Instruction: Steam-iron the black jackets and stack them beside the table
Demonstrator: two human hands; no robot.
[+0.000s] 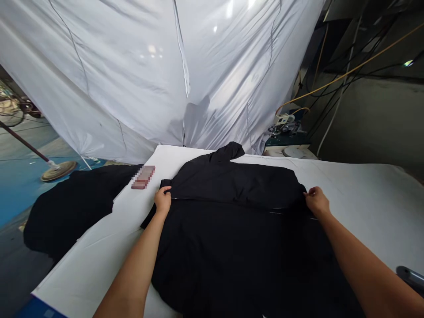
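Observation:
A black jacket lies spread over the white table, its upper part folded across with one sleeve end sticking up at the far side. My left hand pinches the jacket's left edge between thumb and fingers. At the opposite edge, my right hand grips the cloth with its fingertips, level with the left. The jacket's near end runs out of the bottom of the picture.
A pixelated reddish object lies left of the jacket. More black cloth hangs over the table's left edge. White sheeting hangs behind. A sewing machine stands back right; a dark object lies at the right edge.

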